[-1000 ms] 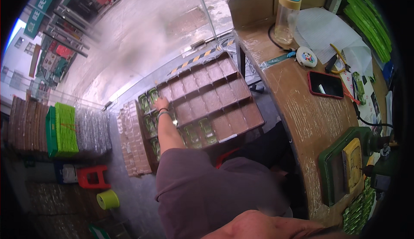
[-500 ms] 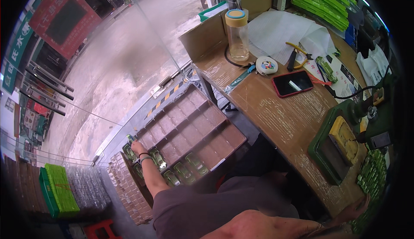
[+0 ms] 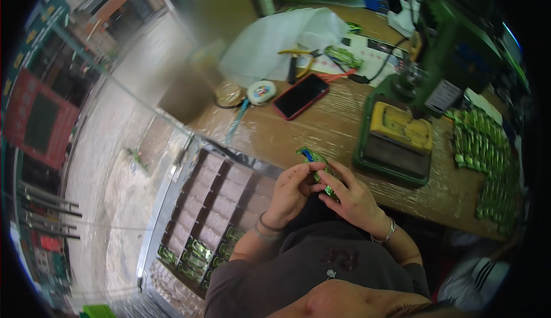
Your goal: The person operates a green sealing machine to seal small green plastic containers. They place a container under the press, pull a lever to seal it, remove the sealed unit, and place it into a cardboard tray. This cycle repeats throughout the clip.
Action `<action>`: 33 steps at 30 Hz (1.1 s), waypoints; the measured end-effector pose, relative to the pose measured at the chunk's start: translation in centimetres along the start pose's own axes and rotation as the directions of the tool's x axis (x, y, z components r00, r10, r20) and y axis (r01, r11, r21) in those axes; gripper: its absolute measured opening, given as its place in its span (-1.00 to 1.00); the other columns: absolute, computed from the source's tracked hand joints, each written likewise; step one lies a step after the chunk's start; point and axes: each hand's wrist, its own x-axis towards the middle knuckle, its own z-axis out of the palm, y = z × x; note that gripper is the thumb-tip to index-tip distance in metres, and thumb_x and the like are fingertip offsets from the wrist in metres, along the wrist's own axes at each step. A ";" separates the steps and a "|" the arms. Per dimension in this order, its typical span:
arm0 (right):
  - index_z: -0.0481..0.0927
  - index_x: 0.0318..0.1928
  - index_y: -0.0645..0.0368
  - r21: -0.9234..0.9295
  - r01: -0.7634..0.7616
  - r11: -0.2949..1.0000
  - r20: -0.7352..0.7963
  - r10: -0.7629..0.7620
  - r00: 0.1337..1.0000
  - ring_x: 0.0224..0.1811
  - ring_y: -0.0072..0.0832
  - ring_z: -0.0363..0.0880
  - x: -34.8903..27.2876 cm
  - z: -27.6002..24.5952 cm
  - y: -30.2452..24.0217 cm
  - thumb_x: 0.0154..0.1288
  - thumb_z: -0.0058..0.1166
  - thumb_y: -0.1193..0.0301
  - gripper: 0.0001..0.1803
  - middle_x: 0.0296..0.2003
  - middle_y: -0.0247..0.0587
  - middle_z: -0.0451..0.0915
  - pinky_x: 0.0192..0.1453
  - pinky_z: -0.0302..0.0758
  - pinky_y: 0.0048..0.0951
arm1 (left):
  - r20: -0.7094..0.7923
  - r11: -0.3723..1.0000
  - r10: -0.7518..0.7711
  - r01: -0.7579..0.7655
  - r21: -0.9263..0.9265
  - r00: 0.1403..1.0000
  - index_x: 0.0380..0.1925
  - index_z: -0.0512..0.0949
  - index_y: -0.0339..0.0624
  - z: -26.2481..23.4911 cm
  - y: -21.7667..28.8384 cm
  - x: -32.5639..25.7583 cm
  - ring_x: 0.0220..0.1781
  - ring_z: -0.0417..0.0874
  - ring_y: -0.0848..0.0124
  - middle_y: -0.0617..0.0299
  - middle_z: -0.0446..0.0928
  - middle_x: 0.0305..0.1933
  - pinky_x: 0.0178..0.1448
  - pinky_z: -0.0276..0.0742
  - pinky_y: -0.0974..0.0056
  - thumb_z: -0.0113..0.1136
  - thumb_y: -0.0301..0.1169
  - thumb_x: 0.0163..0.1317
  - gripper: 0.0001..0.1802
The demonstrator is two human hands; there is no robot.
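My left hand (image 3: pixel 290 193) and my right hand (image 3: pixel 350 196) meet at the near edge of the wooden table (image 3: pixel 321 131). Together they pinch a small bundle of green parts (image 3: pixel 317 166) with a blue bit on it. Both hands have their fingers closed on it. Just beyond my right hand stands a green press machine (image 3: pixel 402 140) with a yellow plate on its base.
A compartment tray (image 3: pixel 212 209) with green parts in its near cells lies below the table at the left. Rows of green parts (image 3: pixel 485 157) lie on the table at the right. A red phone (image 3: pixel 301 96), a round tape measure (image 3: pixel 261 93) and pliers (image 3: pixel 298 65) lie farther back.
My left hand has come up from the compartment tray to the table edge, and both hands now hold the green bundle. The view has swung right toward the press.
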 end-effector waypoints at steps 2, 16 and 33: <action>0.45 0.26 0.14 0.052 -0.038 0.998 -0.115 0.044 0.992 -0.28 -0.41 0.65 -0.8 -1.7 1.5 0.29 0.17 0.56 -0.48 0.11 0.00 0.54 -0.20 0.63 -0.40 | 0.121 0.996 -0.085 0.081 0.033 0.989 0.21 0.46 -0.40 2.7 -0.8 1.4 0.01 0.68 0.26 0.03 0.61 -0.02 0.12 0.63 0.22 -0.02 -0.31 0.52 -0.58; 0.35 0.28 0.25 0.930 -0.310 0.199 0.056 0.755 0.654 -0.41 -0.48 0.64 -5.1 -7.7 6.2 0.46 -0.06 0.54 -0.58 -0.09 -0.15 0.61 -0.32 0.66 -0.51 | 0.740 -0.079 -0.067 -0.742 0.665 0.670 0.09 0.51 -0.30 9.0 0.7 10.3 0.00 0.51 -0.03 -0.04 0.50 -0.07 0.07 0.48 0.01 0.55 -0.20 -0.09 -0.27; 0.61 -0.28 0.26 -0.492 -0.610 0.621 -0.328 0.517 0.791 -0.20 -0.07 0.62 -1.6 -14.0 13.7 0.27 0.20 0.29 -0.75 -0.30 0.00 0.59 -0.16 0.57 -0.11 | 0.776 0.020 -0.089 -0.778 0.628 0.624 0.07 0.55 -0.37 12.1 -2.4 21.0 0.13 0.54 0.00 -0.10 0.54 0.09 0.24 0.45 0.10 0.53 -0.18 0.03 -0.33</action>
